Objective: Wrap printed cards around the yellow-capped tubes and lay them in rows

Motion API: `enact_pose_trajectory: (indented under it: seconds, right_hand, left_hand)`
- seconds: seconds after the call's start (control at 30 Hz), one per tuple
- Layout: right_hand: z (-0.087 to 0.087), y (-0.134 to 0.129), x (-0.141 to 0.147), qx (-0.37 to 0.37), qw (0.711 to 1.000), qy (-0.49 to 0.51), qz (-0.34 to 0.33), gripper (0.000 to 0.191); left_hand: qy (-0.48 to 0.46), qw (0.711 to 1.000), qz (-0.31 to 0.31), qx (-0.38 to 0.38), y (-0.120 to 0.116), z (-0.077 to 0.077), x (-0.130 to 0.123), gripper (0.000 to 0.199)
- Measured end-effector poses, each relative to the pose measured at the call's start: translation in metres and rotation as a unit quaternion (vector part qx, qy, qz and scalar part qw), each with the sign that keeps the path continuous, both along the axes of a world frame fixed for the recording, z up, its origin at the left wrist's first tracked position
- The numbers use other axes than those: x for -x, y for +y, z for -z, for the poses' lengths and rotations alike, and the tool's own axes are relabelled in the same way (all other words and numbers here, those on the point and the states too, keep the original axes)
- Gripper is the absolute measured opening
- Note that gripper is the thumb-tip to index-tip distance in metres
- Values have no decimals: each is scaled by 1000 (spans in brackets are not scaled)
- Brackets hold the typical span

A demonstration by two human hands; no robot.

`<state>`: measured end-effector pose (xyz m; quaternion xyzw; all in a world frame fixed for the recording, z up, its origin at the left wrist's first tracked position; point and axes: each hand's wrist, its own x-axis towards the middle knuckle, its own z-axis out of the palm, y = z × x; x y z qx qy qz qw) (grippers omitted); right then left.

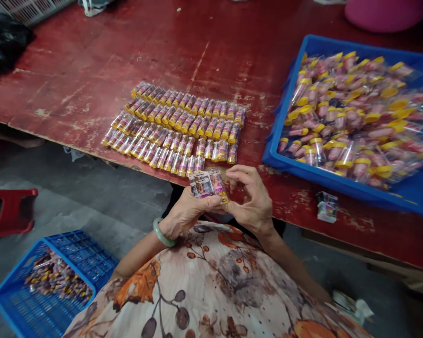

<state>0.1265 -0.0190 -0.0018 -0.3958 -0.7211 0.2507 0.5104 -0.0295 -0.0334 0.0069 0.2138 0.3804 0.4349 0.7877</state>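
My left hand (190,206), with a pale green bangle at its wrist, holds a small stack of printed cards (207,184) just in front of my body. My right hand (252,199) is at the right edge of the stack, its thumb against the lower corner and its other fingers curved above. Just beyond the stack, small clear tubes with yellow caps (176,126) lie side by side in several rows on the red table (127,51). At the right, a blue tray (285,117) holds a heap of similar tubes with pinkish contents.
A small packet of cards (326,207) lies near the table's front edge, below the tray. On the floor at the lower left are a blue basket (81,253) with wrapped tubes and a red stool (10,213). A black bag (5,44) sits far left.
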Motion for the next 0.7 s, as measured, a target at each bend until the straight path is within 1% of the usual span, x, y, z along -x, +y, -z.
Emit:
enact_pose_trajectory:
  seconds: [0.1, 0.13, 0.2, 0.3, 0.5, 0.6, 0.7]
  right_hand:
    - [-2, -3, -4, 9, 1000, 5, -22, 48]
    - [-3, -4, -5, 19, 999, 14, -31, 47]
    - [-3, -6, -7, 19, 999, 27, -36, 41]
    - [-5, -8, -5, -19, 999, 25, -20, 36]
    - [-3, -14, 4, -107, 993, -14, 44, 39]
    - [1, -17, 7, -129, 990, -12, 54, 42]
    - [4, -19, 7, -137, 988, -24, 65, 43]
  left_hand:
    - [-22, 999, -28, 0, 2, 3, 0, 42]
    - [-29, 999, -31, -3, 3, 4, 0, 41]
    - [-41, 999, -16, -8, 4, 4, 0, 38]
    - [-49, 999, 6, -13, 4, 5, 1, 35]
    - [-52, 998, -7, -23, 2, 7, 0, 38]
    - [-58, 998, -14, -26, 2, 7, -1, 37]
    - [-57, 998, -18, -24, 1, 6, -1, 40]
